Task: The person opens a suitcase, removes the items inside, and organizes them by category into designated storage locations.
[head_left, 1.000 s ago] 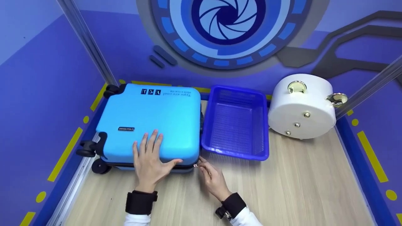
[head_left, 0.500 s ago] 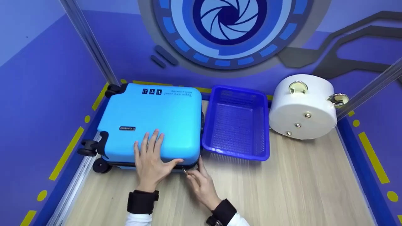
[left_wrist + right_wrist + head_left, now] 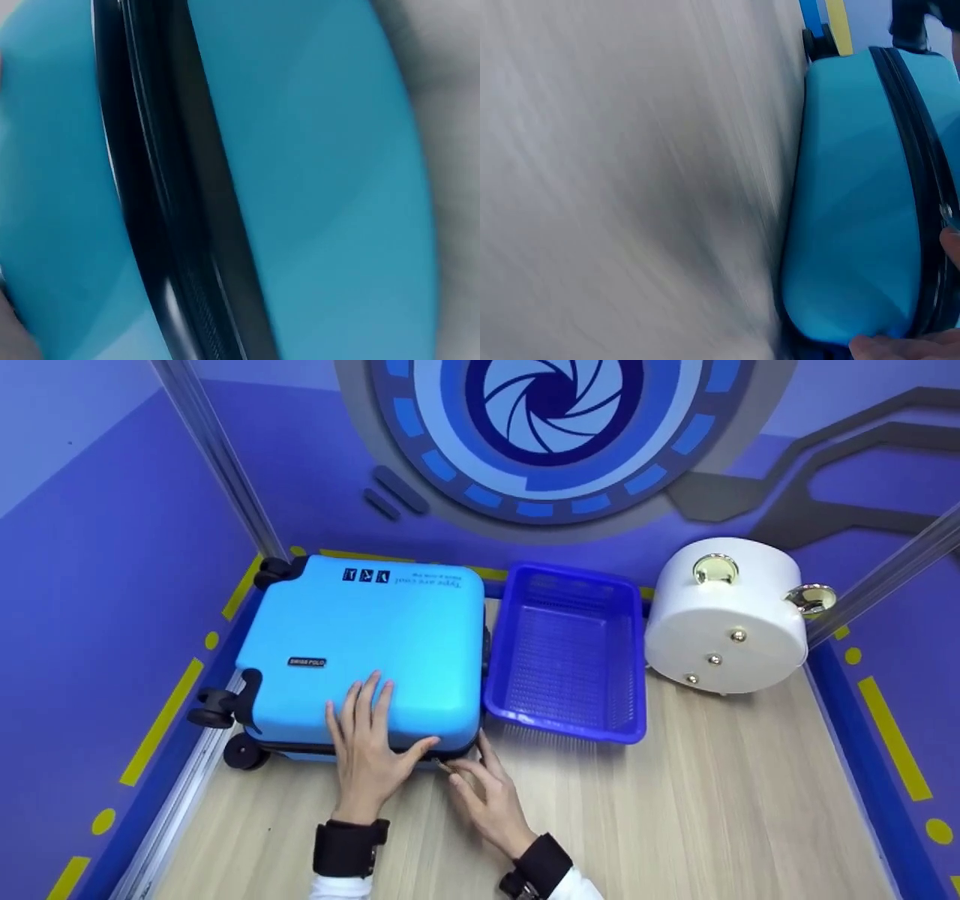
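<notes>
A bright blue hard-shell suitcase (image 3: 375, 637) lies flat at the left, wheels pointing left. My left hand (image 3: 367, 761) rests on its near edge, fingers spread over the top shell and thumb reaching right. Near the front right corner, my right hand (image 3: 491, 806) pinches a small metal zipper pull (image 3: 444, 766) between thumb and forefinger. In the right wrist view, the zipper pull (image 3: 949, 215) sits on the black zipper band (image 3: 919, 142), with fingertips (image 3: 951, 241) at it. The left wrist view shows the black zipper band (image 3: 176, 180) between the two blue shells.
A blue plastic basket (image 3: 566, 727) stands just right of the suitcase. Further right is a white round case (image 3: 720, 649) with gold ear-like parts and studs. Blue printed walls (image 3: 97, 585) enclose the wood-grain surface (image 3: 735, 810) at the back and both sides.
My right hand has moved left round the suitcase's front right corner, carrying the zipper pull along the near side. The left hand stays in place on the shell.
</notes>
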`<state>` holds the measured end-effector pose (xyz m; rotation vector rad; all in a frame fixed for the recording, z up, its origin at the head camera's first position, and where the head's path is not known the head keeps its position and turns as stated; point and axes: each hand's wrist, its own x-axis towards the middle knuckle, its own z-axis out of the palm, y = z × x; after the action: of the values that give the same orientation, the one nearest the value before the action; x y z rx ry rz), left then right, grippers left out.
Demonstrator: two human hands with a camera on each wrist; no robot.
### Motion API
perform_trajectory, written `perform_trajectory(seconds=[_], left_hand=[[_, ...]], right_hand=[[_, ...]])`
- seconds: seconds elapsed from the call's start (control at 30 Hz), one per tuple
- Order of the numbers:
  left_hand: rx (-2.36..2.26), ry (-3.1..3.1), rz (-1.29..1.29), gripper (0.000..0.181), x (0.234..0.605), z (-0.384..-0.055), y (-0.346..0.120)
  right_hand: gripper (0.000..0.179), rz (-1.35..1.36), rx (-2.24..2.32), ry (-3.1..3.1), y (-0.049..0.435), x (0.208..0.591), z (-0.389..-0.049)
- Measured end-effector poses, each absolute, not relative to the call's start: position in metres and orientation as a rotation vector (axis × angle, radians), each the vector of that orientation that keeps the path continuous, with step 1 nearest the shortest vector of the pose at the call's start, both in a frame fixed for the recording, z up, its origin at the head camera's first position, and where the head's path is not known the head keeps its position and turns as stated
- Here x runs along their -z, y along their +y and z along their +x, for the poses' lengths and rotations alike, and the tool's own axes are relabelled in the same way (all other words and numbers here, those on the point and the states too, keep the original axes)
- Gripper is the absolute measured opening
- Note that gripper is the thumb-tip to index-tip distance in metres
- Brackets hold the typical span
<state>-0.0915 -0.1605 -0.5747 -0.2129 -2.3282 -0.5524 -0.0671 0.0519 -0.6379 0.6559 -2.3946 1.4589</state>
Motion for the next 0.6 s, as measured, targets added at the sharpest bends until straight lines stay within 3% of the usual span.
perform_trajectory(seconds=[0.23,0.43,0.6], left_hand=[[0.624,-2.222,-0.099,0.074,0.598,-0.069,-0.139],[0.797,-2.227,-0.017,0.08,0.629,-0.047,-0.113],[0.832,-2.275,0.032,0.074,0.66,-0.037,-0.091]], right_hand=[[0.018,0.627,-1.459,-2.253,0.068,0.616,-0.089],[0.043,0.8,-1.341,-2.094,0.066,0.591,-0.12],[0.051,0.977,-1.158,-2.109,0.051,0.576,-0.138]])
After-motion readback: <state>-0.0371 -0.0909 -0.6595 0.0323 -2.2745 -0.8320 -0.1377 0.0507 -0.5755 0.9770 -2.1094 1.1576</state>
